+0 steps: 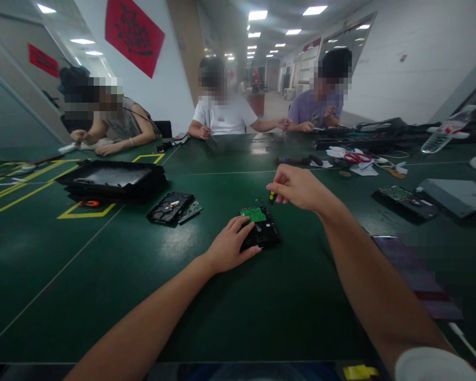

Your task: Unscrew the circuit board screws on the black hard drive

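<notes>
On green table [238, 312], hard drive [266, 231], screwdriver [272, 197] in right hand [295, 182]

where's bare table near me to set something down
Bare table lies between your forearms, nearer you than the drive under your left hand. Another wide patch lies left of your left forearm, nearer than the loose drive and board. The right side is crowded: phone, another drive, grey box, bottle.
</notes>
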`<state>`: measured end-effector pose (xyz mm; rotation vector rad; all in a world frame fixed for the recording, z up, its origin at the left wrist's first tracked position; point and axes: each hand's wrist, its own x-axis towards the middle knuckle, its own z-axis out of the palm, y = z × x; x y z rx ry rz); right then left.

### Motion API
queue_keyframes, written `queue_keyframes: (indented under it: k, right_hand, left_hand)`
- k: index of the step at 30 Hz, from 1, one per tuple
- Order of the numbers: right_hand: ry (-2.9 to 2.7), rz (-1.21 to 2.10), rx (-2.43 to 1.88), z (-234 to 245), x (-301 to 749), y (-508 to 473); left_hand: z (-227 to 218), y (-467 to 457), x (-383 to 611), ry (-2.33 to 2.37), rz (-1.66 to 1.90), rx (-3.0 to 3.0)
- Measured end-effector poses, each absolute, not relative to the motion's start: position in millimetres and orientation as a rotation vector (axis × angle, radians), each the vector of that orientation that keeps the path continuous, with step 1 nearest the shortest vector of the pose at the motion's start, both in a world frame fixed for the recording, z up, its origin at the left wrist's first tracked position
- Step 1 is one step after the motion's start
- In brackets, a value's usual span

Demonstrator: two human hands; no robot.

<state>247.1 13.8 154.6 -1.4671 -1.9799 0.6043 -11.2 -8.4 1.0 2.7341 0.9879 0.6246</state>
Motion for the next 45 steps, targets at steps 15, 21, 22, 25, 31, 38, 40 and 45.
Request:
queue_keyframes:
  k: [15, 21, 22, 25, 31, 38, 40, 45]
  right_hand:
    - [-1.986, 0.629, -1.410, 154.2, 247.5, 12.6]
    - [-1.995, 0.646, -1.380, 150.6, 247.9, 15.1]
    - [-2.000, 0.642, -1.381, 150.9, 248.2, 15.1]
    - [-2.021, 0.624, -1.415, 153.3, 250.0, 14.8]
    - [-2.088, 0.486, -1.480, 156.1, 249.6, 15.0]
    - [-2.110, 0.456, -1.425, 157.0, 244.0, 12.0]
    - [-2.084, 0.438, -1.404, 155.1, 243.7, 12.8]
    - [-2.045, 0.428, -1.474, 151.1, 243.3, 15.8]
  left_hand:
    - [0.2, -8.0, -11.3, 0.975, 0.645, 2.723]
    - [1.1, -9.1, -11.0, 0.981, 0.648, 2.722]
    - [1.4, -9.4, -11.0, 0.982, 0.653, 2.720]
    - [1.9, -9.8, -11.4, 0.970, 0.665, 2.713]
    - [1.2, -9.1, -12.1, 0.982, 0.652, 2.726]
    - [0.4, -9.1, -11.5, 0.971, 0.652, 2.736]
    - [-0.2, -8.8, -11.3, 0.968, 0.664, 2.731]
    - [-0.6, -8.7, -11.3, 0.957, 0.680, 2.721]
